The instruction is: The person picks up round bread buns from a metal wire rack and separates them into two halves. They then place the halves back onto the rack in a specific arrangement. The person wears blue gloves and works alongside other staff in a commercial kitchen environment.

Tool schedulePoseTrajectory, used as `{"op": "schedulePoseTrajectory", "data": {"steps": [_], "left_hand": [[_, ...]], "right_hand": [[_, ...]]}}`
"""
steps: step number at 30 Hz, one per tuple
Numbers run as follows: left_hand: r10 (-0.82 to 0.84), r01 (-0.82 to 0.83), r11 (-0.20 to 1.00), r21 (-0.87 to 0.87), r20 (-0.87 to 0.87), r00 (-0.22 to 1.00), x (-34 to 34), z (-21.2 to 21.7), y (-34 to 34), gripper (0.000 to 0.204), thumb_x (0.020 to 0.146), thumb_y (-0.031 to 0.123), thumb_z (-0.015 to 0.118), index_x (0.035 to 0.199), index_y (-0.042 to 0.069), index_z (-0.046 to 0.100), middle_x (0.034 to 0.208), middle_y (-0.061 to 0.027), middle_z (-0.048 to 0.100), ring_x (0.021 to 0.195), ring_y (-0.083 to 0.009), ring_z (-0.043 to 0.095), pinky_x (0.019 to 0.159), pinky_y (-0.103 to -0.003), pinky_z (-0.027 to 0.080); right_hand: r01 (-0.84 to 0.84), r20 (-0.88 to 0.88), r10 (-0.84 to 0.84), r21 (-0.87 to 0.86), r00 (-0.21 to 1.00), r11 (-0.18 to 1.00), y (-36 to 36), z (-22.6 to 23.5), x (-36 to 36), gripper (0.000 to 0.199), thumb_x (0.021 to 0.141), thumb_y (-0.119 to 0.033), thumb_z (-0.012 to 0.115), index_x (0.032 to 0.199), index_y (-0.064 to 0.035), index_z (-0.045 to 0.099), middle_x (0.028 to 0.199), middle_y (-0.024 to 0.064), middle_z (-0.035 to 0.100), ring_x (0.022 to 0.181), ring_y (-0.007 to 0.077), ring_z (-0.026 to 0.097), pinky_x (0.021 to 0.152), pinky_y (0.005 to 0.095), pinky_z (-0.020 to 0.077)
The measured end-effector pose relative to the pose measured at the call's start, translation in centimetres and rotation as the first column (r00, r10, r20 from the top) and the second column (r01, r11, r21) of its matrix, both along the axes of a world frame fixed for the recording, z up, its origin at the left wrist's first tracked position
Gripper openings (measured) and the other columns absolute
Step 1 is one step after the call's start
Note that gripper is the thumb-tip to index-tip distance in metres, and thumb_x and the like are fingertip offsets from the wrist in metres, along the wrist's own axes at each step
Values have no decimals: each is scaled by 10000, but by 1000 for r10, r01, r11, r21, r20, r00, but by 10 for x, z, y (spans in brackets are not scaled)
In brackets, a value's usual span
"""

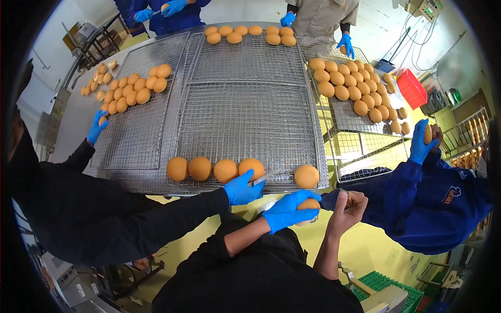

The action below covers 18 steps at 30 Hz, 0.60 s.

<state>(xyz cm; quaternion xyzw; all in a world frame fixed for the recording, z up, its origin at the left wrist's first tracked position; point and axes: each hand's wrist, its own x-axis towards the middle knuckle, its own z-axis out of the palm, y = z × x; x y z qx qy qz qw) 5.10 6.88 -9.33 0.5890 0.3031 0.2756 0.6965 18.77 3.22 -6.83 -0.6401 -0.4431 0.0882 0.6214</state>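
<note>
Near the table's front edge, my gloved left hand (289,211) is closed round a brown bun (309,204). My bare right hand (347,209) is just right of it, fingers curled round something I cannot make out. A dark shape lies between the two hands; I cannot tell whether it is a blade. Ahead of them, one bun (306,177) sits alone on the wire rack (250,122). Further left along that edge lie several more buns (200,168). Beside these a co-worker's blue-gloved hand (242,189) holds a knife (266,177).
The black-sleeved co-worker's other glove (97,127) touches a bun at the left rack. Groups of buns lie at left (130,89), far (235,38) and right (355,83). A co-worker in blue at right holds a bun (428,134). Two people stand across the table. A red crate (412,89) stands behind.
</note>
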Motion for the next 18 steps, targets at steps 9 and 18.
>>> {"op": "schedulePoseTrajectory", "data": {"steps": [9,18], "left_hand": [[345,34,827,561,-554,758,17,-31,46,538,696,358,622,1130,87,452,1091,-145,475,980,-331,484,810,-414,423],[464,342,681,648,-743,482,-23,-75,66,632,704,394,598,1226,103,390,1150,-156,430,1089,-374,394,923,-458,341]], "right_hand": [[13,-141,-2,81,990,997,-7,2,14,188,776,-94,589,787,-44,409,761,30,421,686,94,388,635,234,341],[41,-329,-50,-33,943,999,6,-33,13,188,830,-112,552,714,-71,410,652,-40,392,588,39,340,529,181,295]]}}
